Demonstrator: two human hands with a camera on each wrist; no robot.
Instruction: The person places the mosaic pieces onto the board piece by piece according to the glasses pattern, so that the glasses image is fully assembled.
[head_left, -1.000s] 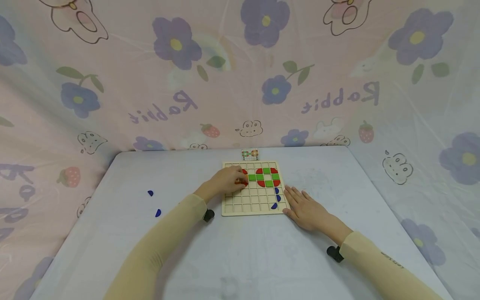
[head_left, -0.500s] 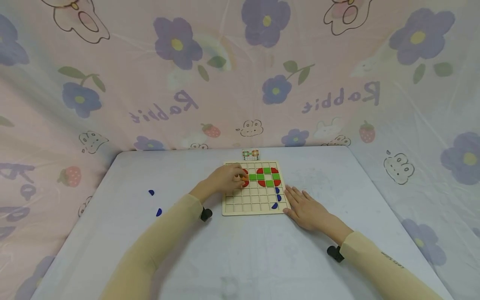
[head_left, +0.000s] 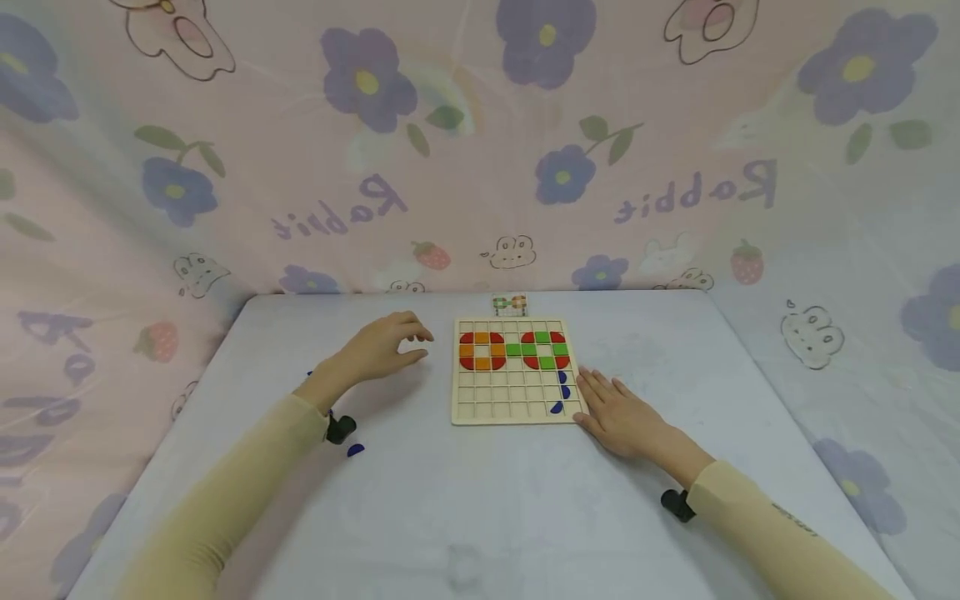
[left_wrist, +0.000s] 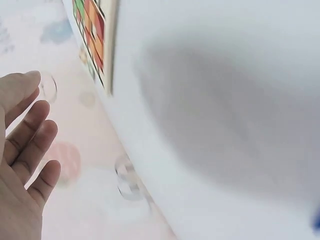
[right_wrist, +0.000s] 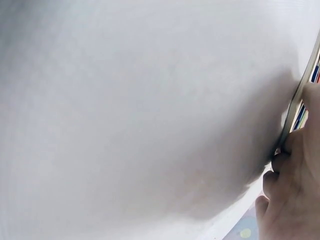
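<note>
My left hand (head_left: 378,346) hovers left of the wooden grid board (head_left: 495,400), fingers loosely bent and nothing between them, as the left wrist view also shows. On the board, orange squares (head_left: 482,364) and red corner pieces (head_left: 467,363) form a ring at the left. Green squares (head_left: 547,363) with red corners make a second ring at the right, and a green piece (head_left: 513,350) lies between the rings. Blue half-round pieces (head_left: 566,392) lie near the board's right side. Against that right edge rests my right hand (head_left: 622,417), flat with straight fingers.
A small pattern card (head_left: 510,306) lies behind the board. On the white table (head_left: 480,517), a loose blue half-round piece (head_left: 356,450) lies near my left wrist. Another blue piece (head_left: 310,372) is mostly hidden by that forearm. A printed cloth (head_left: 465,150) hangs behind.
My left hand has left the board and moved left, away from it, uncovering the orange and red ring. My right hand stays at the board's edge. The head view has shifted slightly.
</note>
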